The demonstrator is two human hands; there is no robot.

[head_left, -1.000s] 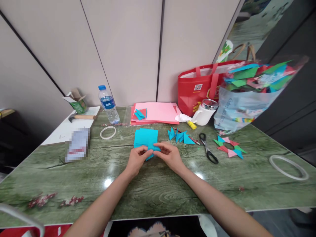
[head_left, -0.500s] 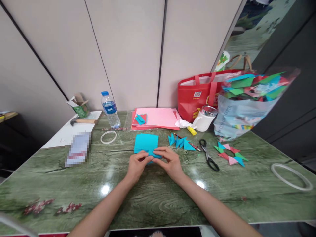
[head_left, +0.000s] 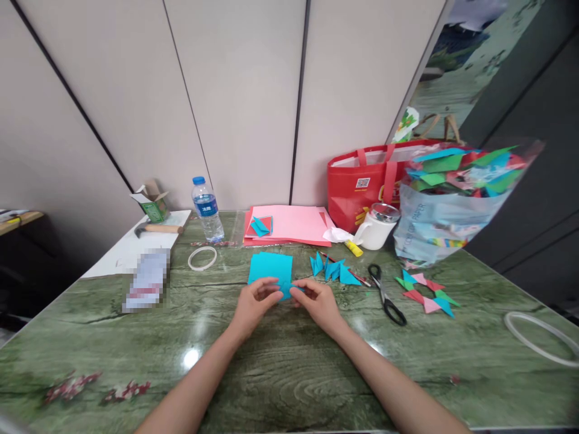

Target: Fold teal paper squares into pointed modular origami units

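Between my two hands is a small piece of blue paper, partly covered by the fingers. My left hand pinches its left side, thumb toward me. On the right side, the thumb and fingers of my right hand close on it too. Just behind the hands lies a stack of blue paper squares. To its right sit several folded blue paper pieces, with a red pencil partly under them.
Scissors and a ring of coloured folded paper lie on the right. Behind stand a white mug, a red bag and a clear bag of paper. A water bottle and hammer are back left.
My hands have drawn slightly apart, and more of the blue paper shows between them. The whole view has shifted a little, so everything on the table appears lower.
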